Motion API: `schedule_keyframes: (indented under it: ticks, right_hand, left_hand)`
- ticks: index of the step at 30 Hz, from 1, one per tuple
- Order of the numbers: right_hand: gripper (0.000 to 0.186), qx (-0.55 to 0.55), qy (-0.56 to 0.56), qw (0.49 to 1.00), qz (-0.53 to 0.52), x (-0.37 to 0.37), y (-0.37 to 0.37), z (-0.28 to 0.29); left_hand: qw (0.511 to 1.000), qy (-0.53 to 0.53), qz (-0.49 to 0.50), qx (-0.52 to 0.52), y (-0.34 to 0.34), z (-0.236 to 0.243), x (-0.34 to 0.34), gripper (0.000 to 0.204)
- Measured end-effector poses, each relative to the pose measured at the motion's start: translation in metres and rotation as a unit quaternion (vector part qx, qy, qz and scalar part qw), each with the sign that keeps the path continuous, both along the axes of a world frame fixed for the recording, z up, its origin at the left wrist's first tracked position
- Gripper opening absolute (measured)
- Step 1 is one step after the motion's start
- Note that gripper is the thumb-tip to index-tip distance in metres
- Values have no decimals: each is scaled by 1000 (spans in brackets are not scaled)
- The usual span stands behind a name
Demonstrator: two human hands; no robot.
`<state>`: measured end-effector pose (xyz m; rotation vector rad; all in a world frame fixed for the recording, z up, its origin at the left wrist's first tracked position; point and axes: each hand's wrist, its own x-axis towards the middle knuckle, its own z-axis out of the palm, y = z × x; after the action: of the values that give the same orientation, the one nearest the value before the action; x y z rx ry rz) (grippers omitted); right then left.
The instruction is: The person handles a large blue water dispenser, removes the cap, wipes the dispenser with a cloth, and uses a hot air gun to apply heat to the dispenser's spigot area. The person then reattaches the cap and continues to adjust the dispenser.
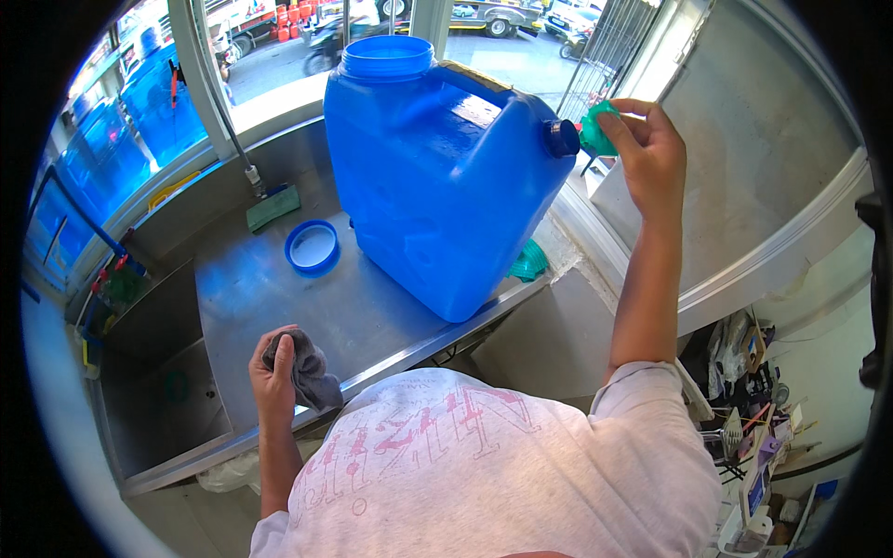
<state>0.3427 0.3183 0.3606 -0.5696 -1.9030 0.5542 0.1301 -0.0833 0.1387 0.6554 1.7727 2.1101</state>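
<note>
A large blue water jug (419, 177) stands on the steel counter, its wide round mouth uncapped at the upper left. A small dark blue cap (561, 138) closes the spout on its right side. Beside that cap, my right hand (646, 149) pinches a crumpled green piece (598, 128) that looks like plastic film; I cannot tell whether it touches the cap. My left hand (272, 372) is closed round a grey cloth (312, 372) over the counter's front edge. A round blue lid (313, 247) lies on the counter left of the jug.
To the left is a steel sink basin (158, 372). A green scouring pad (273, 208) lies near the back wall. More green film (528, 262) sits right of the jug's base. Windows face a street with vehicles. Clutter (753, 418) stands at the lower right.
</note>
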Motion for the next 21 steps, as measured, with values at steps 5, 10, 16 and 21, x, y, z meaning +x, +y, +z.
schedule_keyframes:
  ticks: [5, 10, 16, 21]
  right_hand:
    - [27, 59, -124, 990, 37, -13, 3, 32]
    - [18, 216, -277, 936, -40, -10, 5, 50]
    - [24, 93, -305, 933, 168, -8, 14, 69]
    - [28, 78, -358, 908, 202, -12, 20, 78]
  left_hand:
    - [1000, 10, 16, 3, -6, 3, -1, 25]
    - [999, 14, 28, 0, -14, 1, -1, 24]
    - [999, 2, 39, -1, -20, -4, 0, 23]
    - [999, 6, 41, -1, -23, -1, 1, 23]
